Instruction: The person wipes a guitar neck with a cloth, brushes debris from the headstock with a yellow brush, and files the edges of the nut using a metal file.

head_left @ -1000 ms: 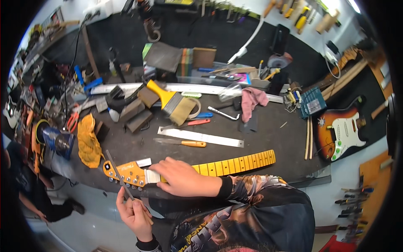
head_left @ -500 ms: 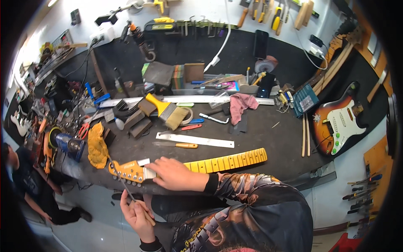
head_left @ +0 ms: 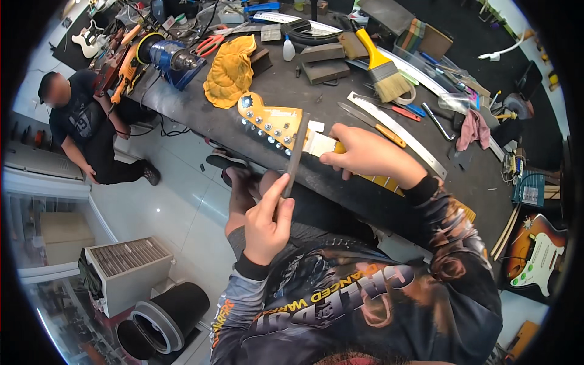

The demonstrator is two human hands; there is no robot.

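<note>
An electric guitar neck lies along the bench's near edge, its amber headstock (head_left: 272,120) pointing left with a row of metal tuners. White tape (head_left: 320,145) wraps the fretboard beside the headstock. My right hand (head_left: 371,155) is closed over the neck just right of the tape and hides part of the fretboard. In my left hand (head_left: 267,224) is a flat, dark metal file (head_left: 296,159), pinched at its lower part. The file stands steeply across the end of the headstock; whether it touches the wood I cannot tell.
On the bench are a yellow glove (head_left: 230,72), a paint brush (head_left: 377,61), a knife (head_left: 386,132), a steel ruler (head_left: 420,146) and a blue bench grinder (head_left: 173,58). A sunburst guitar body (head_left: 535,255) stands right. Another person (head_left: 82,131) sits left; a black bin (head_left: 176,310) is below.
My view has swung left and down. The file has moved from the headstock's far tip toward the taped end and stands more upright. My right hand stays on the neck.
</note>
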